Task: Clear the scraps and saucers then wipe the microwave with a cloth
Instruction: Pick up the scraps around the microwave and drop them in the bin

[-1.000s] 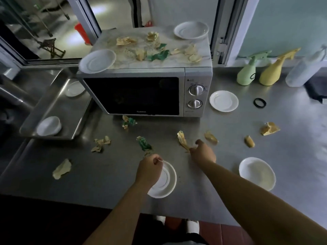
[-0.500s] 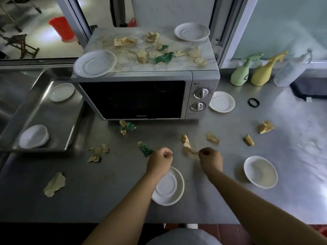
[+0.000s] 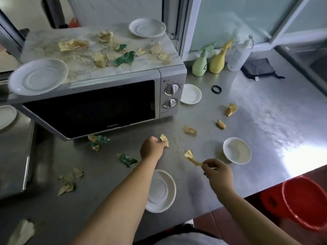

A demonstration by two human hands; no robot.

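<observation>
My left hand (image 3: pixel 151 147) grips a yellow scrap (image 3: pixel 164 140) on the steel counter in front of the microwave (image 3: pixel 99 96). My right hand (image 3: pixel 217 174) pinches a long yellow scrap (image 3: pixel 190 157) and holds it just above the counter. A white saucer (image 3: pixel 162 190) lies partly under my left forearm. More yellow and green scraps (image 3: pixel 123 58) and two saucers (image 3: pixel 38 76) (image 3: pixel 147 27) sit on the microwave's top. Other saucers (image 3: pixel 237 150) (image 3: pixel 191 94) lie on the counter to the right.
Loose scraps (image 3: pixel 189 130) (image 3: pixel 231 109) (image 3: pixel 127 159) (image 3: pixel 69 181) dot the counter. Spray bottles (image 3: pixel 200 63) and a dark cloth (image 3: pixel 259 68) stand at the back right. A red bucket (image 3: pixel 304 202) sits below the counter's right edge. A steel tray (image 3: pixel 14 156) with a saucer is at left.
My left hand moved forward off the near saucer and took hold of a yellow scrap. My right hand drew back right, lifting its long scrap. The view swung right, revealing the red bucket.
</observation>
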